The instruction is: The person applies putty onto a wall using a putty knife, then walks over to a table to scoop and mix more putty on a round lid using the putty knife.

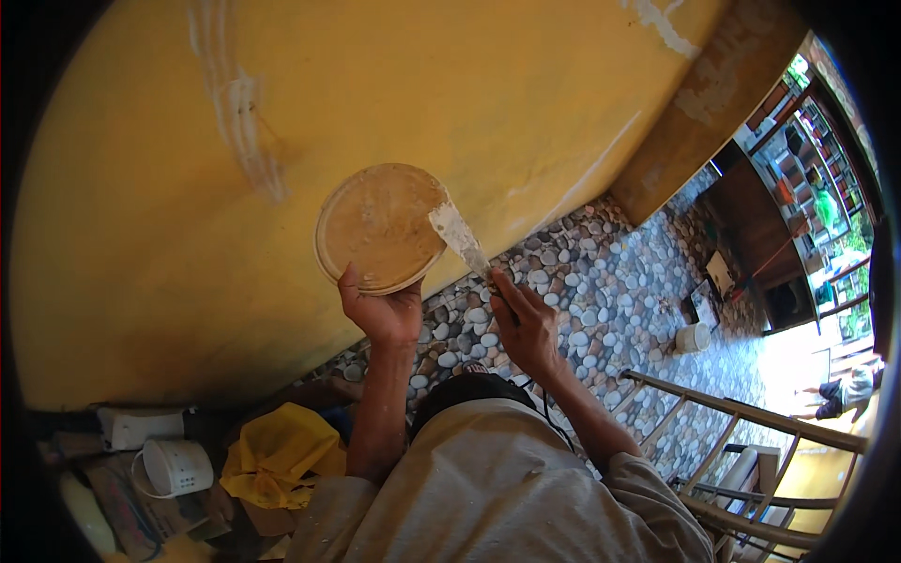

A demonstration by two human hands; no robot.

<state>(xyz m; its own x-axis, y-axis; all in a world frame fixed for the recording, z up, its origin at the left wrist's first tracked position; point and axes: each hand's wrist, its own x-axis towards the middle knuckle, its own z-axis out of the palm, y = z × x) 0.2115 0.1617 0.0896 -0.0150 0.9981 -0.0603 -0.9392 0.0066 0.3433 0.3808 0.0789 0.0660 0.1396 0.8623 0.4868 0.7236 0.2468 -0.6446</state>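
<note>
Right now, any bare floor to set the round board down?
Free: pebble floor between right hand with its putty knife, white bucket and wooden ladder. Crowded: lower left, around yellow cloth, white tub. Left hand holds round board.

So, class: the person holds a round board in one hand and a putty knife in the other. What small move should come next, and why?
Probably a short scrape of the putty knife inward across the round board. The blade tip already lies on the board's right edge and carries pale filler, the right hand grips the handle, and the left hand holds the board from below near the yellow wall.
</note>
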